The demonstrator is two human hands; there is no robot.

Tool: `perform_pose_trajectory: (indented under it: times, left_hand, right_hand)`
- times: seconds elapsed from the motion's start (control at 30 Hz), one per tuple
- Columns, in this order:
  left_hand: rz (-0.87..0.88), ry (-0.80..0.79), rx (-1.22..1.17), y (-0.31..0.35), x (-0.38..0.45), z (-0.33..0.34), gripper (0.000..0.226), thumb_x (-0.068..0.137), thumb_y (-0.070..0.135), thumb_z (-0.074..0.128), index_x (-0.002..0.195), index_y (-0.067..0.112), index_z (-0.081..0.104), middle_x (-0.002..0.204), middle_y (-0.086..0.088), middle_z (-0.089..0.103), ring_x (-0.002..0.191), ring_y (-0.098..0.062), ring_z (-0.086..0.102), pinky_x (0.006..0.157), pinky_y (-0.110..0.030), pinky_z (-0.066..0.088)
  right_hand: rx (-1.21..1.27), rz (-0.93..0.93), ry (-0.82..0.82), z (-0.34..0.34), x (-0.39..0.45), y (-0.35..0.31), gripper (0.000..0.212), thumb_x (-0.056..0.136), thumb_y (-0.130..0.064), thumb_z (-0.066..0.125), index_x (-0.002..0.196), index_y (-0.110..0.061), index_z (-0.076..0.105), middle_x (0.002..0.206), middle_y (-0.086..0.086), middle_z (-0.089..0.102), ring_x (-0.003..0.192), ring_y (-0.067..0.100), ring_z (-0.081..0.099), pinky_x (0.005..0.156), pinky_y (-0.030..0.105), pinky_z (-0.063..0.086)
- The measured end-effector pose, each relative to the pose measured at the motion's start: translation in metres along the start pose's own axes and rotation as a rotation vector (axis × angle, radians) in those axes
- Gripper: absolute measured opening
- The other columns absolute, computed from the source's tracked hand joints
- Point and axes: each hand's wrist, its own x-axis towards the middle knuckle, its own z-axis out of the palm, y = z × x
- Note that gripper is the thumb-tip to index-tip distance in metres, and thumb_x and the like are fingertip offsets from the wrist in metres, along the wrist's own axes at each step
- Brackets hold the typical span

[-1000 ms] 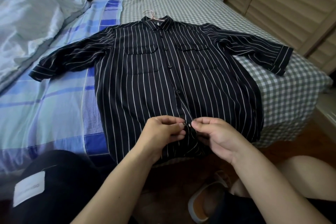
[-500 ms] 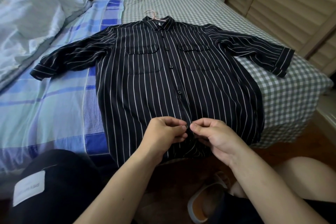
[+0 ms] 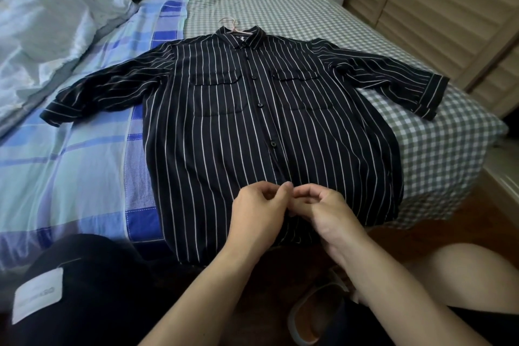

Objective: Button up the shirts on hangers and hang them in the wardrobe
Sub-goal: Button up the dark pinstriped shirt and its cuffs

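Observation:
A black shirt with thin white stripes [image 3: 213, 132] lies flat on the bed, sleeves spread, collar at the far end. A pink hanger hook [image 3: 229, 22] pokes out of the collar. Three buttons down the placket are fastened. My left hand [image 3: 259, 211] and my right hand [image 3: 323, 211] meet at the lower placket near the hem, fingertips touching, both pinching the shirt's front edges. The button under my fingers is hidden.
The bed [image 3: 421, 154] has a green-checked sheet on the right and a blue plaid sheet [image 3: 70, 166] on the left. A rumpled pale duvet [image 3: 56, 17] lies far left. Slatted wardrobe doors [image 3: 449, 8] stand at the right; a slipper [image 3: 311, 314] is on the floor.
My hands have drawn closer together at the lower placket, and their fingertips now touch. The shirt itself has not shifted.

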Motion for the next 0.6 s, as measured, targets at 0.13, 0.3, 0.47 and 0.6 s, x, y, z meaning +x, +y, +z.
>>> perform_pose_trajectory:
  times: [0.13,0.3,0.47,0.6]
  left_hand:
    - [-0.008,0.052,0.041,-0.001,0.003,0.002,0.01,0.093,0.032,0.069,0.085,0.028,0.075,0.074,0.009,0.074,0.069,0.003,0.069,0.053,-0.01,0.047]
    - [0.001,0.041,0.027,-0.005,0.004,0.001,0.017,0.093,0.038,0.07,0.085,0.024,0.075,0.073,0.004,0.073,0.061,-0.002,0.065,0.053,-0.014,0.045]
    - [-0.036,0.009,-0.104,-0.014,0.005,-0.007,0.012,0.097,0.028,0.069,0.089,0.021,0.076,0.078,-0.001,0.075,0.073,-0.011,0.072,0.067,-0.022,0.058]
    - [-0.134,-0.018,-0.274,-0.018,0.01,-0.01,0.007,0.095,0.016,0.072,0.097,0.011,0.076,0.078,-0.003,0.076,0.078,-0.014,0.075,0.075,-0.029,0.061]
  right_hand:
    - [-0.051,-0.074,0.007,0.007,-0.01,-0.001,0.015,0.088,-0.006,0.075,0.1,-0.015,0.074,0.087,0.008,0.077,0.088,0.013,0.076,0.081,0.023,0.057]
    - [-0.18,-0.106,-0.092,0.0,-0.013,-0.006,0.03,0.093,0.001,0.066,0.108,-0.024,0.072,0.093,-0.005,0.078,0.094,0.002,0.073,0.087,0.019,0.054]
    - [-0.254,-0.113,-0.102,-0.006,-0.011,-0.006,0.028,0.098,-0.005,0.06,0.109,-0.027,0.075,0.096,-0.004,0.078,0.095,0.01,0.073,0.097,0.028,0.052]
    - [-0.239,-0.119,-0.074,-0.009,-0.005,-0.009,0.025,0.099,-0.005,0.057,0.105,-0.021,0.075,0.094,-0.001,0.078,0.092,0.015,0.074,0.092,0.031,0.057]
